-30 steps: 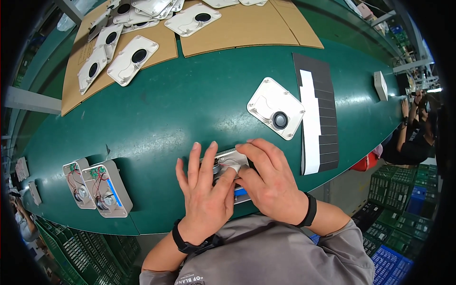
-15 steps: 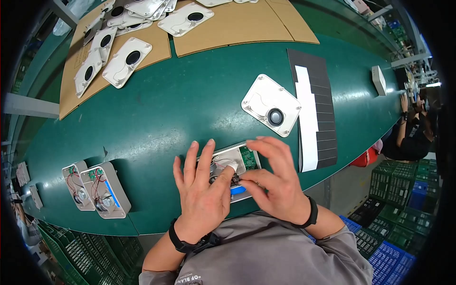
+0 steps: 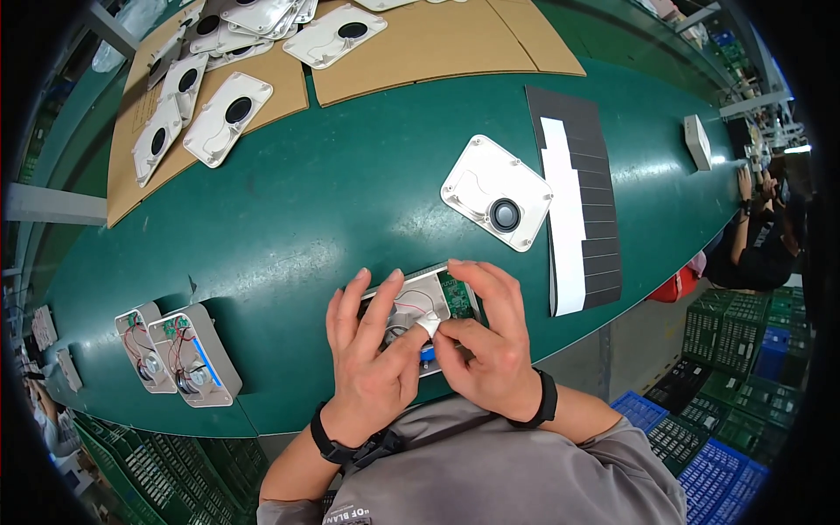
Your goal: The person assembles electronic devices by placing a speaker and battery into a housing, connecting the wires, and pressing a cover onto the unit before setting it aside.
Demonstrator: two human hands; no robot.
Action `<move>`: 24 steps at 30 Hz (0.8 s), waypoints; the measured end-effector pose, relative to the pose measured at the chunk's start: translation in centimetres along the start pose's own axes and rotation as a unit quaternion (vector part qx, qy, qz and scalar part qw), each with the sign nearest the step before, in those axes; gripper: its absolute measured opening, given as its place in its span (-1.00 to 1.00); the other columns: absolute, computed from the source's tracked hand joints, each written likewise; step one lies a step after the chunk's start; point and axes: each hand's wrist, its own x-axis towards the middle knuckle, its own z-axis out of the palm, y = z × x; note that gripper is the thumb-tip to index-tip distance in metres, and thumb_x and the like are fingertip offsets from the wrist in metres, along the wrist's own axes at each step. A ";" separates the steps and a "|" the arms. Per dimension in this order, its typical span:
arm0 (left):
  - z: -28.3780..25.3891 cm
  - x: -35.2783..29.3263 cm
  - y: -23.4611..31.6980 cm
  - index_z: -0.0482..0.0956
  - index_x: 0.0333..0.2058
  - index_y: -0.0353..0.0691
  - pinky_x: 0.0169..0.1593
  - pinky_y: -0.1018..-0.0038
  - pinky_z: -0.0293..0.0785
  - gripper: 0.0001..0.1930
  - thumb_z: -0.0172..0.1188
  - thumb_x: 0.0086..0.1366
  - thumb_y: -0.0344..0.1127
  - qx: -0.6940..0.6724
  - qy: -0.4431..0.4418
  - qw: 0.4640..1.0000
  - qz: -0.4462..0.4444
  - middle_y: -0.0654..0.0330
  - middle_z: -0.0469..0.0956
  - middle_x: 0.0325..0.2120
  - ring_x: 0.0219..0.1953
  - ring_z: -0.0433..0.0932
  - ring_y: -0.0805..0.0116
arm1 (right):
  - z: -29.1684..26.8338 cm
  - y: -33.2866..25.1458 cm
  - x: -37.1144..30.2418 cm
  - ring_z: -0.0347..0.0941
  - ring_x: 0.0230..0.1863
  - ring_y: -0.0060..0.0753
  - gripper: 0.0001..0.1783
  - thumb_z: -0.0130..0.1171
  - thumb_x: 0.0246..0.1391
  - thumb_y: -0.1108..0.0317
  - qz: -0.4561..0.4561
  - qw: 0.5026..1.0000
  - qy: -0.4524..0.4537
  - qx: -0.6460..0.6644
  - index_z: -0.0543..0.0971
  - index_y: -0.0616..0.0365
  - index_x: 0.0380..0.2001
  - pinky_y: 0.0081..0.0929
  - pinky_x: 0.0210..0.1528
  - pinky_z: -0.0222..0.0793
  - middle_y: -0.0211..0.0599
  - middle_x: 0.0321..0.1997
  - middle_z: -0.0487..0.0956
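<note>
Pale plastic is shown by the open housing (image 3: 423,290), set by the near edge of the desk (image 3: 280,236), close to the grey shirt (image 3: 499,464), seemingly so that its inside can be reached comfortably. Its left part is covered by the left hand (image 3: 372,372), palm down with fingers spread, apparently so that it is steadied. A white piece (image 3: 430,323) is seen at one left fingertip; whether it is worn or held cannot be told. Beside it, the right hand (image 3: 494,350) is curled, thumb and a finger held close together; whether anything is pinched cannot be told. A green circuit board (image 3: 455,302) is seen uncovered toward the housing's right end.

Farther left along the near edge, two casings (image 3: 226,354) are laid open side by side, probably for easy reach. Beyond the hands, a loose cover (image 3: 477,179) is placed with its right corner touching or almost touching a white strip (image 3: 567,219) on a dark sheet (image 3: 599,192). Room for moving is offered by the green top between cover and casings. Toward the far edge, more covers (image 3: 219,131) are spread on cardboard (image 3: 455,48), likely against scratches.
</note>
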 end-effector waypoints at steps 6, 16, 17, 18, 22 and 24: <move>-0.2 0.4 0.4 0.73 -0.18 -0.10 0.33 -0.25 0.19 -0.77 0.30 0.17 -0.47 0.016 -0.014 1.000 -0.010 -0.07 0.41 0.34 0.39 0.28 -0.27 | 0.6 -0.4 -0.2 0.43 0.24 0.30 -0.84 0.43 -0.17 0.60 0.035 0.999 0.018 0.005 0.65 0.26 -0.44 -0.01 0.21 0.40 0.07 0.32 0.48; -0.4 0.4 0.2 0.70 -0.17 -0.15 0.33 -0.12 0.27 -0.75 0.29 0.16 -0.54 0.019 -0.010 1.000 0.002 -0.11 0.44 0.31 0.34 0.32 -0.31 | -4.5 0.7 1.5 0.40 0.29 0.26 -0.83 0.44 -0.15 0.59 0.010 0.989 -0.129 0.066 0.69 0.27 -0.40 0.00 0.28 0.37 0.08 0.36 0.43; -0.5 0.4 0.2 0.69 -0.17 -0.16 0.35 -0.07 0.29 -0.75 0.29 0.17 -0.55 0.017 -0.011 1.000 0.004 -0.13 0.44 0.30 0.34 0.31 -0.34 | -4.3 0.7 1.6 0.41 0.29 0.24 -0.83 0.44 -0.15 0.59 -0.001 0.991 -0.130 0.043 0.70 0.27 -0.40 0.00 0.28 0.37 0.09 0.35 0.43; -0.5 0.4 0.2 0.69 -0.17 -0.16 0.35 -0.07 0.29 -0.75 0.29 0.17 -0.55 0.017 -0.010 1.000 0.006 -0.13 0.44 0.30 0.34 0.31 -0.34 | -4.0 0.7 1.6 0.41 0.29 0.22 -0.83 0.45 -0.15 0.58 -0.012 0.991 -0.131 0.021 0.70 0.26 -0.40 -0.01 0.29 0.38 0.10 0.35 0.43; -0.1 0.4 0.1 0.73 -0.20 -0.14 0.30 -0.20 0.23 -0.75 0.29 0.13 -0.51 0.003 -0.002 1.000 0.005 -0.08 0.43 0.32 0.33 0.33 -0.26 | -2.0 0.1 0.8 0.44 0.25 0.18 -0.84 0.45 -0.15 0.59 0.022 0.997 -0.075 -0.011 0.70 0.25 -0.42 -0.09 0.25 0.43 0.12 0.30 0.44; -0.2 0.3 0.0 0.73 -0.20 -0.13 0.31 -0.21 0.23 -0.77 0.30 0.14 -0.50 0.001 -0.003 1.000 0.004 -0.08 0.43 0.32 0.34 0.33 -0.26 | -1.7 -0.3 1.0 0.45 0.23 0.15 -0.83 0.46 -0.16 0.59 0.037 0.996 -0.075 -0.009 0.68 0.26 -0.42 -0.12 0.21 0.45 0.10 0.27 0.45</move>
